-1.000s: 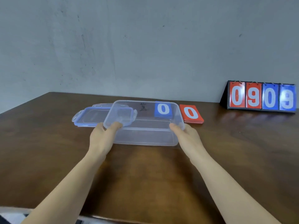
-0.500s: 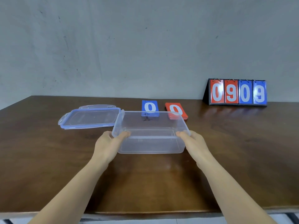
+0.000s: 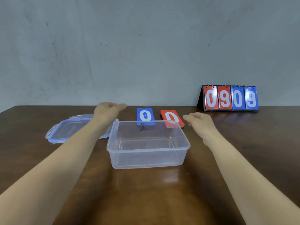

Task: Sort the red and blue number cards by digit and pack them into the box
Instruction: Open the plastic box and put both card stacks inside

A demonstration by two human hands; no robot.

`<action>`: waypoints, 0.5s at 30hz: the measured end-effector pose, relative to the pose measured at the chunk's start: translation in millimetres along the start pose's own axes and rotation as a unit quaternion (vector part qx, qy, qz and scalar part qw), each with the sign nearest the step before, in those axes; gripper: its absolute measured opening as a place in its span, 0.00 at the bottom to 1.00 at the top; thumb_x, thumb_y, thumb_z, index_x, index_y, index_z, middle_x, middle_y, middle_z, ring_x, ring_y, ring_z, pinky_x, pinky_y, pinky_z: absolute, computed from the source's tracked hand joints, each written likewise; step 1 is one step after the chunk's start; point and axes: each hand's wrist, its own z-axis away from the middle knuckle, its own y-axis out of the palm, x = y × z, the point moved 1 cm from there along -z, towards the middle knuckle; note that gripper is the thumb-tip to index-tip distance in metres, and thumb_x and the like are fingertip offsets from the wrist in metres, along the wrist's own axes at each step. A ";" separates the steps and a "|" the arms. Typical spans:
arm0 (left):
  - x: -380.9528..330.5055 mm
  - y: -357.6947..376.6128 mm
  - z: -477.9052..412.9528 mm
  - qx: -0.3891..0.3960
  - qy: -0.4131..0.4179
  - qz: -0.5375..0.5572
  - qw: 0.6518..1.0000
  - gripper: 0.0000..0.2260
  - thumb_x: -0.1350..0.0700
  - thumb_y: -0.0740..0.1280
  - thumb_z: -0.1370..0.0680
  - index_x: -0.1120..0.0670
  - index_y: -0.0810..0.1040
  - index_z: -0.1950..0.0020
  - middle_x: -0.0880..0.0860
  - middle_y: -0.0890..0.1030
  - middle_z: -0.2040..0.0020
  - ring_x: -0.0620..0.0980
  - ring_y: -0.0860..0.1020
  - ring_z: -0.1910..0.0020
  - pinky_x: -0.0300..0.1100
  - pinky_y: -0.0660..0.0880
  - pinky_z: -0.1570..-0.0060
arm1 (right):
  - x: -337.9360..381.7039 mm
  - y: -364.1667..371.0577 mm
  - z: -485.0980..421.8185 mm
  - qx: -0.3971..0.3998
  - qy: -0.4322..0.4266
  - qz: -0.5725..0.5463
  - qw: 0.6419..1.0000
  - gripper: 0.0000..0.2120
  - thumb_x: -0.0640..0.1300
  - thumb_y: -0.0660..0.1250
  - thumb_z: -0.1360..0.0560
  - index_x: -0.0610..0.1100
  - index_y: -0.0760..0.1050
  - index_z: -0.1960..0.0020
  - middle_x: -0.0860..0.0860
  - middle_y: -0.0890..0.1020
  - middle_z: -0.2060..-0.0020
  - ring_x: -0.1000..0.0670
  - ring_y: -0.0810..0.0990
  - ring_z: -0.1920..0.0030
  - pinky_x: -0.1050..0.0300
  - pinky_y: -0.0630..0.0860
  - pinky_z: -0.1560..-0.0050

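The empty box [image 3: 146, 159] stands open, and behind it lie the blue cards [image 3: 145, 116] and the red cards [image 3: 170, 117]; the left hand [image 3: 107, 111] and the right hand [image 3: 198, 122] are relaxed and hold nothing, so I think each should pinch one whole stack by its long edges

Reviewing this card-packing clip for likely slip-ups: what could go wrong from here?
1. The red card stack lies close behind the clear plastic box; the open right hand reaching beside it may bump the box.
2. It and the blue card stack each show only a top 0. The cards beneath are hidden, so mis-sorted digits could get packed.
3. The forearm of the left hand crosses above the lid and might nudge it.
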 end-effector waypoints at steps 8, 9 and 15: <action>-5.5 52.9 -88.9 0.077 -0.007 -0.082 0.994 0.29 0.53 0.74 0.25 0.61 0.69 0.28 0.56 0.74 0.32 0.53 0.73 0.34 0.39 0.66 0.42 | 26.9 35.6 -105.0 0.092 0.005 0.032 0.995 0.14 0.45 0.70 0.25 0.39 0.77 0.42 0.48 0.81 0.56 0.54 0.77 0.60 0.60 0.75 0.62; -3.2 58.7 -97.5 0.082 -0.010 -0.085 0.993 0.29 0.54 0.74 0.25 0.61 0.69 0.28 0.57 0.74 0.33 0.53 0.73 0.35 0.38 0.66 0.42 | 26.9 43.2 -117.2 0.102 0.001 0.041 0.994 0.12 0.45 0.70 0.25 0.39 0.78 0.45 0.46 0.82 0.54 0.53 0.78 0.58 0.57 0.78 0.56; 22.5 80.9 -140.9 0.137 -0.053 -0.112 0.983 0.30 0.56 0.75 0.27 0.62 0.69 0.28 0.58 0.76 0.33 0.54 0.74 0.35 0.44 0.69 0.34 | 23.2 92.5 -166.8 0.201 0.012 0.061 0.978 0.14 0.45 0.71 0.25 0.38 0.77 0.45 0.42 0.81 0.49 0.46 0.80 0.46 0.52 0.76 0.40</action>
